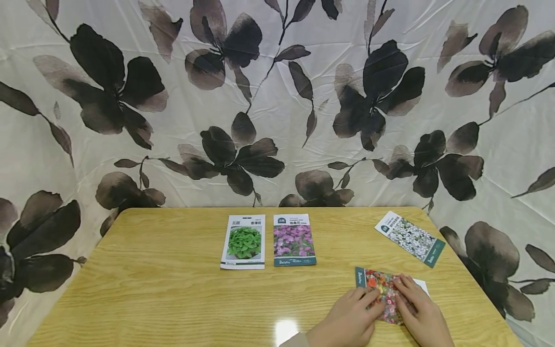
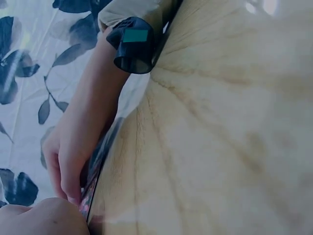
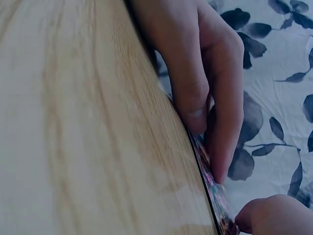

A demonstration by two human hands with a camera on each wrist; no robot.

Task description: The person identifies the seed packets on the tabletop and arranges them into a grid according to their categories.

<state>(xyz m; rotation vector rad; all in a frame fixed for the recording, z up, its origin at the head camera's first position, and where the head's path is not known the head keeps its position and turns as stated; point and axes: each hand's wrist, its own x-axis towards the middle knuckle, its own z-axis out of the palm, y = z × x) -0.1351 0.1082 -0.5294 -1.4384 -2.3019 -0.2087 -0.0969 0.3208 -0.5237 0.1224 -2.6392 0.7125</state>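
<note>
A seed packet with a multicoloured flower picture (image 1: 373, 279) lies on the table at the front right, its teal end towards the left. My left hand (image 1: 351, 315) rests its fingertips on the packet's left and middle part. On the right part lie the fingers of my right hand (image 1: 422, 313), slightly spread and pressing on the surface. In the right wrist view, a thin strip of the packet (image 3: 208, 159) shows below the fingertips, flat against the tabletop. The hands cover some of the packet's picture.
Towards the back of the wooden table (image 1: 151, 289) lie a green-leaf seed packet (image 1: 244, 242) and a purple-flower packet (image 1: 294, 240), side by side. A white-flower packet (image 1: 411, 237) lies slanted near the right edge. A flower-printed cloth (image 1: 303, 120) hangs behind.
</note>
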